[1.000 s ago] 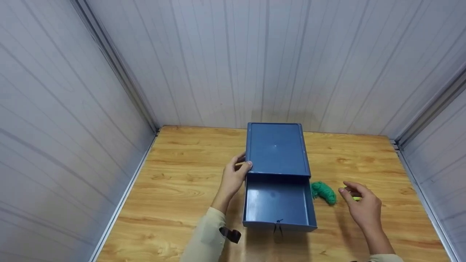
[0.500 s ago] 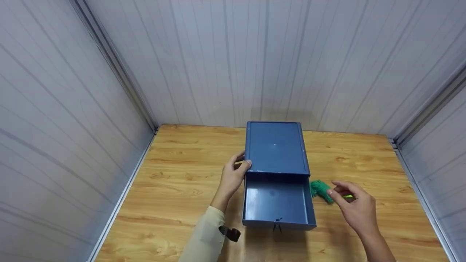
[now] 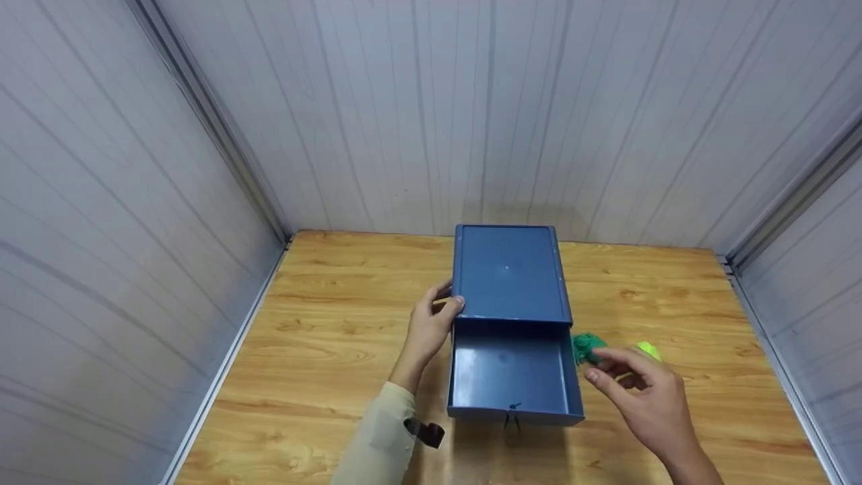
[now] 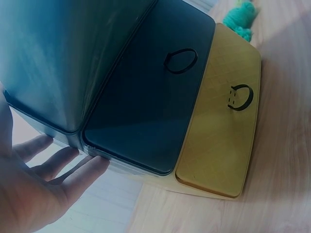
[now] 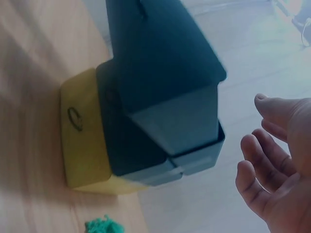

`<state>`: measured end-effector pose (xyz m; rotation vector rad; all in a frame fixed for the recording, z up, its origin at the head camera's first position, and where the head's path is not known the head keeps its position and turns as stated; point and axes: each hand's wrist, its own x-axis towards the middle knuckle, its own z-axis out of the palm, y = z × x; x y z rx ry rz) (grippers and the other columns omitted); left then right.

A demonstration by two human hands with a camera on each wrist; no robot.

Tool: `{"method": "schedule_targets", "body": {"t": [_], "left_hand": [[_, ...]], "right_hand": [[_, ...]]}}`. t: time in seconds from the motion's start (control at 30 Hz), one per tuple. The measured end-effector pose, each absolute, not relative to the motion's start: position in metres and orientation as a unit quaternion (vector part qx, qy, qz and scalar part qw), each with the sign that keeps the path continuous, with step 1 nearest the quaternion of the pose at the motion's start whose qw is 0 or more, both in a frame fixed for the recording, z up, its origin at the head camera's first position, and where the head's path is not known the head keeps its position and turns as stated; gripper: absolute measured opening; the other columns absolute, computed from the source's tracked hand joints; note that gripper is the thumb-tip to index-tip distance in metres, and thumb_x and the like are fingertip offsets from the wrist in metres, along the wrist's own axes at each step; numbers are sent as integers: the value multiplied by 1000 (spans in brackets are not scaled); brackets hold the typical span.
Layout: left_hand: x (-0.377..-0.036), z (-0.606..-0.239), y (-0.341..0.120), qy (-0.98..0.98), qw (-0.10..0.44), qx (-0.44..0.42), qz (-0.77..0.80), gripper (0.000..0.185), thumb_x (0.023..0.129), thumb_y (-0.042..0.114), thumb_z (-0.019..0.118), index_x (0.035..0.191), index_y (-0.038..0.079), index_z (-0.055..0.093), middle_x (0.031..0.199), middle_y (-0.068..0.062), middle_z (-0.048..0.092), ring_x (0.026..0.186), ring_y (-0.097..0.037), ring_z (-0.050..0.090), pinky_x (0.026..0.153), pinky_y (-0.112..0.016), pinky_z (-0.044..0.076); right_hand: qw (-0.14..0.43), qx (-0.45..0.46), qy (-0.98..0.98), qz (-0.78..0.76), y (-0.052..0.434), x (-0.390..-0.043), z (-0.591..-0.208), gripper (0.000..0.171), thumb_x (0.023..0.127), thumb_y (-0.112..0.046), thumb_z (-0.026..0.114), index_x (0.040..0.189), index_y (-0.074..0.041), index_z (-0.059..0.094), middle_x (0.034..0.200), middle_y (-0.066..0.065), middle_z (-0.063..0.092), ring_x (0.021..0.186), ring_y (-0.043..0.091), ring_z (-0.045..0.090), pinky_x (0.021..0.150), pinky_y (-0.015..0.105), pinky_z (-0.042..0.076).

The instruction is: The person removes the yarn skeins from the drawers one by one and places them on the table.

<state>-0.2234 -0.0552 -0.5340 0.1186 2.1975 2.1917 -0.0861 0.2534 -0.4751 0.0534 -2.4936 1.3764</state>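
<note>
A blue drawer unit [image 3: 508,273] stands on the wooden table, its top drawer [image 3: 512,384] pulled out and bare inside. My left hand [image 3: 425,333] rests on the unit's left side, thumb at the top edge and fingers extended against the side wall. To the right of the unit lies a bundle of green yarn [image 3: 587,347], partly covered by my right hand [image 3: 650,401]. That hand hovers with loosely bent fingers and a gap between thumb and forefinger; the right wrist view shows nothing in it. A bright yellow-green item [image 3: 648,349] peeks out behind it.
Under the pulled-out drawer are a closed dark blue drawer [image 4: 150,97] and a closed yellow drawer [image 4: 218,121], each with a black loop pull. Pale panel walls [image 3: 404,121] enclose the back and sides of the table.
My right hand has moved left toward the drawer unit, covering more of the green yarn and uncovering more of the yellow-green item. My left hand keeps its place on the unit.
</note>
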Motion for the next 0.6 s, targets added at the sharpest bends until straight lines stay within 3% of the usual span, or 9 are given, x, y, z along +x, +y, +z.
{"method": "schedule_targets", "body": {"t": [0.43,0.6], "left_hand": [[-225,-535,-55,710,16,33,704,53,98,27,63,148,10,54,139,-16,59,123,-32,62,91,-42,59],[-225,-536,-54,704,16,35,709,55,98,27,63,148,8,53,139,-18,59,122,-32,62,90,-41,59]], "right_hand": [[75,49,-864,496,226,-61,-457,27,86,-11,82,104,-31,77,91,-6,72,78,11,66,64,26,57],[57,76,-858,505,217,-54,-458,24,87,-12,82,105,-27,78,90,-1,72,76,10,66,62,26,57]]}}
